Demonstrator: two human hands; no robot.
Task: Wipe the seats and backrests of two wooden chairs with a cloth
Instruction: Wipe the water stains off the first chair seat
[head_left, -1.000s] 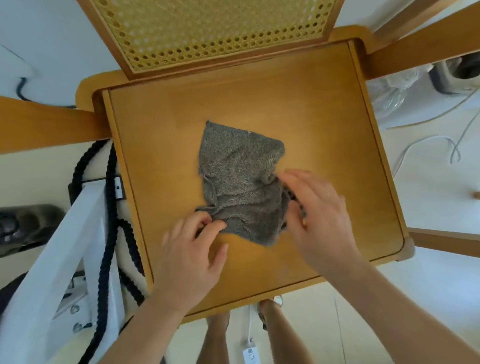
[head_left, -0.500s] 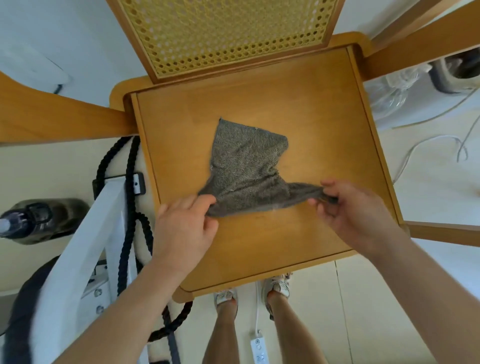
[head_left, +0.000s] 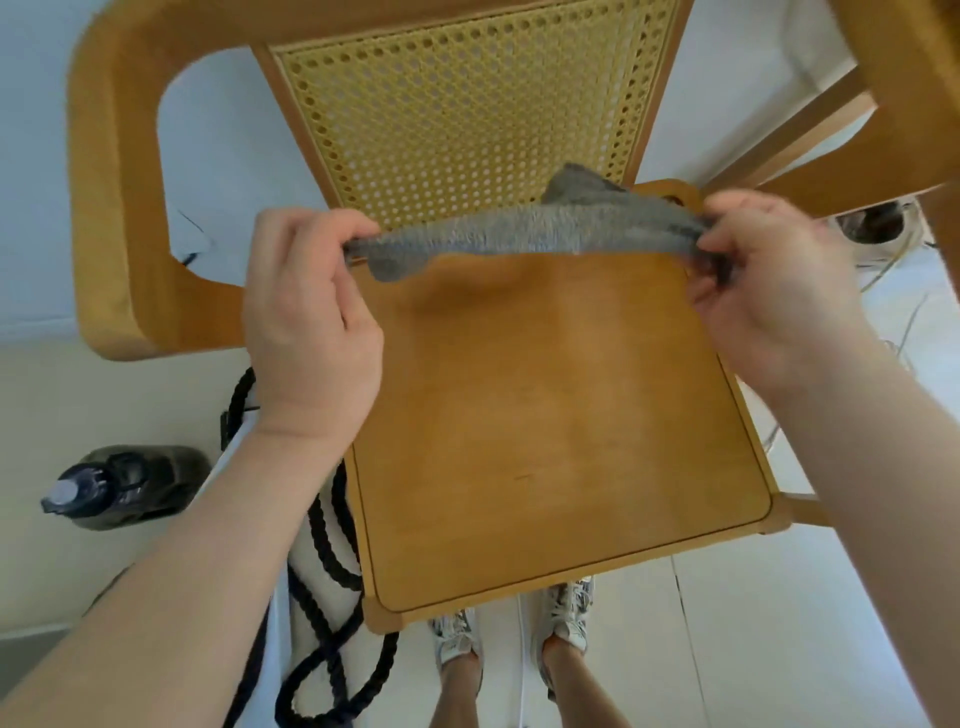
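The cloth (head_left: 519, 234) is pulled into a narrow, bunched band in the air above the back of the seat (head_left: 561, 441), just in front of the cane backrest (head_left: 457, 119). If either pinch slips under that tension, the freed end would likely drop and swing. Wiped while bunched like this, it would cover little wood, and its loops might snag on the cane holes. The left hand (head_left: 311, 312) pinches one end, knuckles up and wrist raised. The right hand (head_left: 769, 291) grips the other end with curled fingers, at the same height.
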